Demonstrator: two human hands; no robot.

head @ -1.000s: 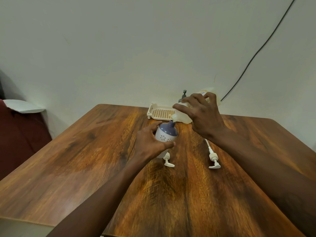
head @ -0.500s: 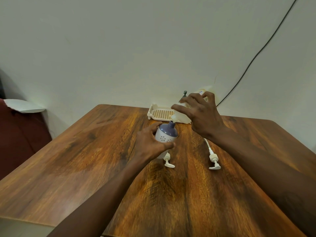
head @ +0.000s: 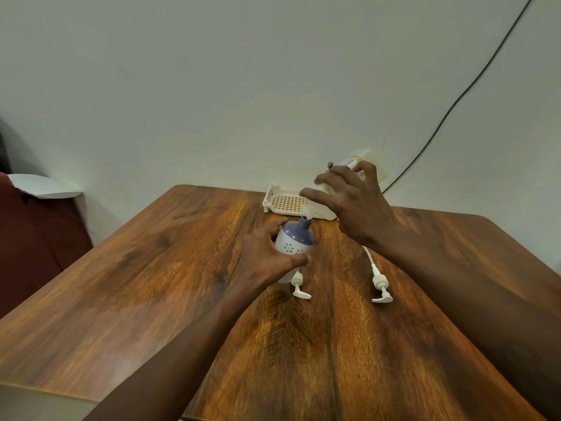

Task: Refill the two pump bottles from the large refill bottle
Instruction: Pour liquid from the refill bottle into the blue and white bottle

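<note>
Glossy wood-grain table (head: 151, 299), plastic bottle (head: 296, 243)

I see the table (head: 151, 284) filling the lower frame, with the wall behind it. At centre the bottle (head: 296, 241) stands on the table, the left hand (head: 264, 262) round its left side. Up and to the right, the refill bottle (head: 367, 158) tilts in the right hand (head: 358, 208), its mouth at the bottle's neck. Behind both, at the table's far edge, sits a tray (head: 285, 203). One pump (head: 299, 287) lies just below the bottle, another (head: 381, 288) to its right. A cable (head: 455, 101) crosses the upper right.
</note>
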